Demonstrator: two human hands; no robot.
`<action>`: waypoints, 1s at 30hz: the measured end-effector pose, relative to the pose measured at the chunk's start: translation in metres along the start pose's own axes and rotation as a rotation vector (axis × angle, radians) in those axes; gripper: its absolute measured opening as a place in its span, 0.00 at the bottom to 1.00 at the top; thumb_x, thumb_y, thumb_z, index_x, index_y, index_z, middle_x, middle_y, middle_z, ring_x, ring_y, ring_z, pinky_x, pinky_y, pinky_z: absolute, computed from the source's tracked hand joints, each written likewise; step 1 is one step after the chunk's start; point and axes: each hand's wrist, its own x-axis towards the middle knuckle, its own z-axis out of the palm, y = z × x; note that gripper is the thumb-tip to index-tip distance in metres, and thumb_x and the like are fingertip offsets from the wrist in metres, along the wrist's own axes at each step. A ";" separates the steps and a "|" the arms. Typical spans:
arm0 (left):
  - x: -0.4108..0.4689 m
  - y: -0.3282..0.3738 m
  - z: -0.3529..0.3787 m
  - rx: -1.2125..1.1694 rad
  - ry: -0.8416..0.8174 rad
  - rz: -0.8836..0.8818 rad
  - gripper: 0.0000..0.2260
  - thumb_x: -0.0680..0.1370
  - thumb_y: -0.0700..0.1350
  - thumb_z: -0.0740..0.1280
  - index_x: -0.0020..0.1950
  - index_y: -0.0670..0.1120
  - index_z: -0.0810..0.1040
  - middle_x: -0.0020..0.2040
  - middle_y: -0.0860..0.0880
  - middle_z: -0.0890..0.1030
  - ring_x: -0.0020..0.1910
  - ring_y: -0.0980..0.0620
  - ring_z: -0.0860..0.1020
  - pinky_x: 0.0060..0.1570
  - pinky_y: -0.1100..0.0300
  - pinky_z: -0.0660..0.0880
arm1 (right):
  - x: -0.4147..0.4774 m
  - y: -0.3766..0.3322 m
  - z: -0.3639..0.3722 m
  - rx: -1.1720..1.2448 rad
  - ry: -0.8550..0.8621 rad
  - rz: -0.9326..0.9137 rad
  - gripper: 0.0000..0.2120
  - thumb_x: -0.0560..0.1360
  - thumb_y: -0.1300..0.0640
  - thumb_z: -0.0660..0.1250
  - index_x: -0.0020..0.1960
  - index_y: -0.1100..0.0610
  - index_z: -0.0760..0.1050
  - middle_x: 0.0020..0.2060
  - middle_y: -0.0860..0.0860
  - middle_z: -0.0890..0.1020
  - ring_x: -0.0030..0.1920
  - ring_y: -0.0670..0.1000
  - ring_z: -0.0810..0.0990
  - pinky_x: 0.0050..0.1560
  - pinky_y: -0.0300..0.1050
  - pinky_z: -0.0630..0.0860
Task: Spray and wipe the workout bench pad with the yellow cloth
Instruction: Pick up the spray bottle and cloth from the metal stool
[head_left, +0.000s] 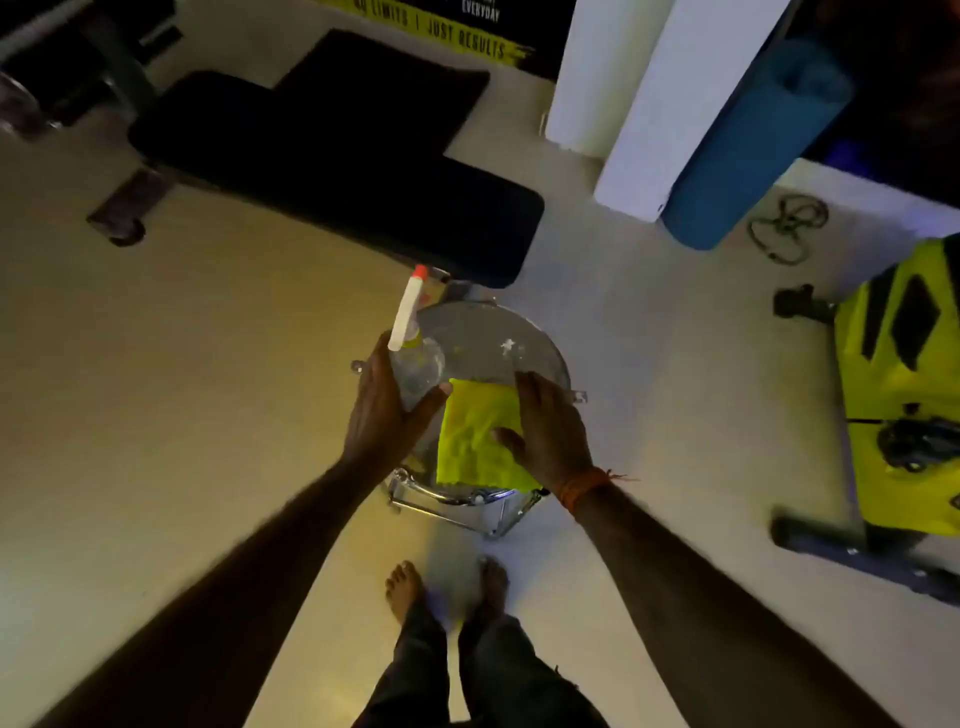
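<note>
A stool (524, 332) is placed centrally on the floor (208, 364). The cloth (472, 441) is laid on its near right part, under the right hand (550, 431). The spray bottle (415, 364) is held at its left edge by the left hand (382, 410). The bench pad (337, 156) is set just behind the stool, a rolled mat (753, 145) farther behind to the right, and an exercise machine (904, 389) well to the right.

Soft yellow cloth (480, 441) on a shiny metal stool (488, 338); clear, probably plastic spray bottle (415, 364)

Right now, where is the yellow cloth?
In the head view, centre frame, the yellow cloth lies on the round metal stool under the right hand, beside the spray bottle held by the left hand.
</note>
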 end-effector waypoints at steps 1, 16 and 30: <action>0.007 -0.002 0.004 -0.016 0.039 -0.020 0.32 0.73 0.53 0.75 0.73 0.49 0.67 0.64 0.58 0.76 0.62 0.56 0.73 0.55 0.68 0.69 | 0.008 0.002 0.003 0.002 -0.034 -0.014 0.44 0.78 0.33 0.59 0.82 0.60 0.54 0.78 0.61 0.63 0.77 0.61 0.64 0.70 0.55 0.66; 0.063 -0.003 0.014 -0.229 0.211 -0.316 0.17 0.75 0.47 0.76 0.60 0.43 0.81 0.51 0.48 0.86 0.49 0.54 0.84 0.50 0.53 0.82 | 0.059 0.006 0.003 0.343 -0.295 -0.115 0.34 0.75 0.47 0.76 0.76 0.56 0.69 0.69 0.59 0.77 0.70 0.60 0.75 0.67 0.53 0.71; 0.040 -0.038 -0.152 -0.245 0.325 -0.282 0.10 0.76 0.45 0.75 0.47 0.58 0.78 0.45 0.42 0.84 0.43 0.40 0.82 0.47 0.41 0.80 | 0.115 -0.168 -0.027 0.917 -0.189 0.116 0.14 0.75 0.51 0.76 0.48 0.62 0.81 0.41 0.54 0.81 0.43 0.52 0.77 0.46 0.48 0.74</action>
